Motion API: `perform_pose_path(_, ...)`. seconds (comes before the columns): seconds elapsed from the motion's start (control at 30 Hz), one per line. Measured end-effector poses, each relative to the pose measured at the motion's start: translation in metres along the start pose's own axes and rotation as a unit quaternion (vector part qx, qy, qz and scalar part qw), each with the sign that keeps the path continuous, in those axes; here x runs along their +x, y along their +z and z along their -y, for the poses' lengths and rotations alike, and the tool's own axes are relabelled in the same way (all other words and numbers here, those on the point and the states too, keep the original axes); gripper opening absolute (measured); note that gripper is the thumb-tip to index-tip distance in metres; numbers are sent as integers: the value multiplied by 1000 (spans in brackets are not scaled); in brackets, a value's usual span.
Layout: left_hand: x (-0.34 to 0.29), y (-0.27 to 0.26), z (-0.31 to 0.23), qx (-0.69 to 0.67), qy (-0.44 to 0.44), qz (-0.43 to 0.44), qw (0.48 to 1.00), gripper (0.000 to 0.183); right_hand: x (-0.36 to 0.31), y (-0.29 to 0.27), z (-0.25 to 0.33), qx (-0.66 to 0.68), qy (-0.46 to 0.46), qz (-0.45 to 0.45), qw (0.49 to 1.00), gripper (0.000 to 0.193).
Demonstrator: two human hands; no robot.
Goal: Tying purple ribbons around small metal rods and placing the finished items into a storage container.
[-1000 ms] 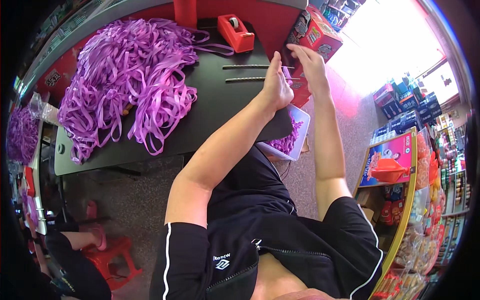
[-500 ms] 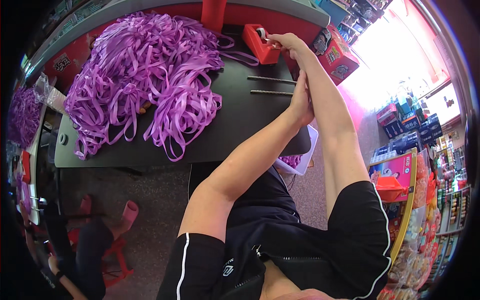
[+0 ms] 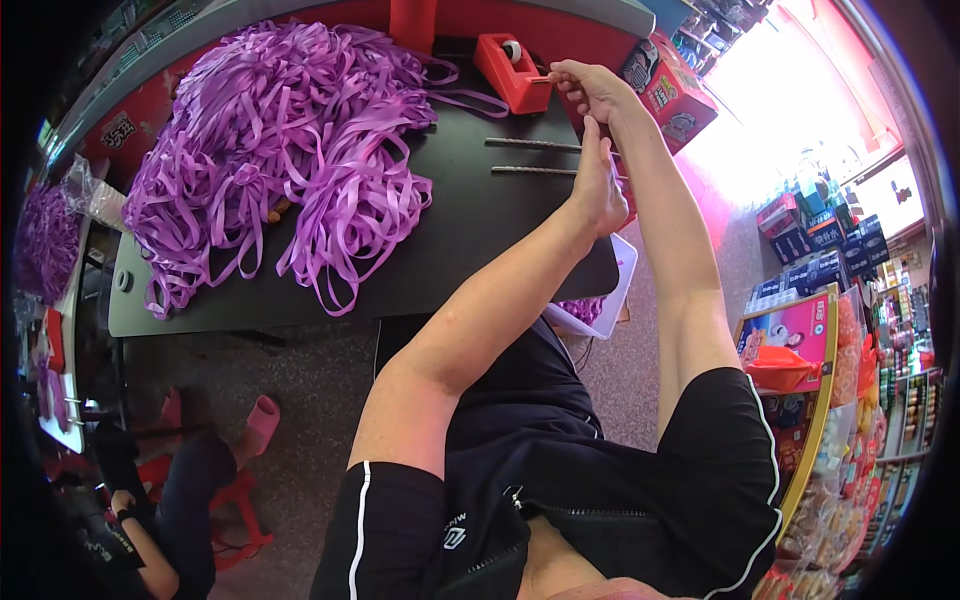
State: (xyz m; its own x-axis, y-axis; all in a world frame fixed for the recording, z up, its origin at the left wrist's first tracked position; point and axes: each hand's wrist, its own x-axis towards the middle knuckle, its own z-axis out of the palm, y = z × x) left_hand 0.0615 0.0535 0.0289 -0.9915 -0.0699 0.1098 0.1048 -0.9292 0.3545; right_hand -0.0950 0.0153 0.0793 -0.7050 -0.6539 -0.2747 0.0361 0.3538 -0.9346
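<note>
My right hand is at the cutter end of a red tape dispenser. Its thumb and forefinger are pinched on the end of the tape, while the other fingers curl. Nearer to me, my left hand stands with its fingers stretched upward beside two thin metal rods. It covers the rods' right ends, and its far side is hidden. A large heap of purple ribbon covers the left part of the dark table. One loose ribbon strand runs toward the dispenser.
Below the table's right edge stands a white bin with purple ribbon inside. A small tape roll lies at the table's left corner. A red carton is behind my right hand. At lower left another person sits on a red stool.
My right hand has drawn slightly right relative to the dispenser, its fingers more curled. My left hand's fingers have turned more upward. The view has shifted a little. The other person's arm has moved.
</note>
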Motion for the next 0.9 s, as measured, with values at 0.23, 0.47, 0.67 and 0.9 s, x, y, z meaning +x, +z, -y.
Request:
perform_pose_path(0.23,0,2,-1,1,-14,-31,999,93,-10,4,-11,5,2,22,1000,25)
perform_pose_path(0.47,6,-6,1,-19,4,18,1000,85,-5,8,-22,-19,-25,-13,999,27)
perform_pose_path(0.67,7,-7,3,-42,10,47,998,85,-2,12,-28,-96,-51,-60,992,34)
perform_pose_path(0.9,11,-13,2,-44,11,61,997,86,7,16,-26,-177,-62,-75,979,42)
